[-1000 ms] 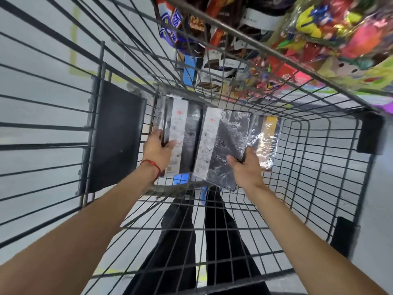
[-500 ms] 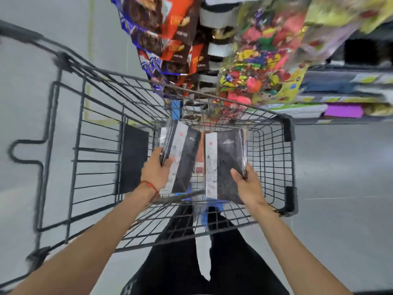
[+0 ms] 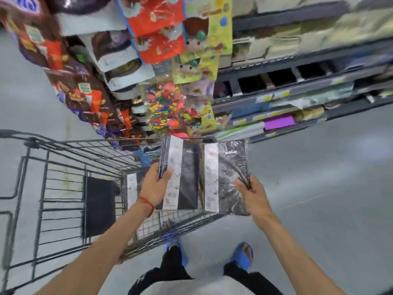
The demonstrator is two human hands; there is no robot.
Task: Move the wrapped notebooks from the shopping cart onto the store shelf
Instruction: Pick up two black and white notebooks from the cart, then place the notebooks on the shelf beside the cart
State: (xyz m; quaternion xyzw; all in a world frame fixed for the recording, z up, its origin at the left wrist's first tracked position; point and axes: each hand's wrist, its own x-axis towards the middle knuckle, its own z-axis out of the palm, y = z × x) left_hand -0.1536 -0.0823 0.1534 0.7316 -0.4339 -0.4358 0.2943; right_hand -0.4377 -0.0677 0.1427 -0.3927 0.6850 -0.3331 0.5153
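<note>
Above the shopping cart point(image 3: 85, 143), two wrapped notebooks are coming up and out, one in each hand.
Head view: half a second back both sat low inside the cart's basket. Now they are over its near rim, and the store shelf point(image 3: 297, 86) beyond the cart fills the upper right, so I judge the carry to the shelf is under way. The left hand point(image 3: 155, 186) grips the left notebook point(image 3: 182, 177) by its left edge, thumb on the cover. The right hand point(image 3: 253, 194) pinches the right notebook point(image 3: 225, 177) at its right edge. Count: two hands, two notebooks lifted, a third notebook point(image 3: 132, 189) down in the cart, one cart.
</note>
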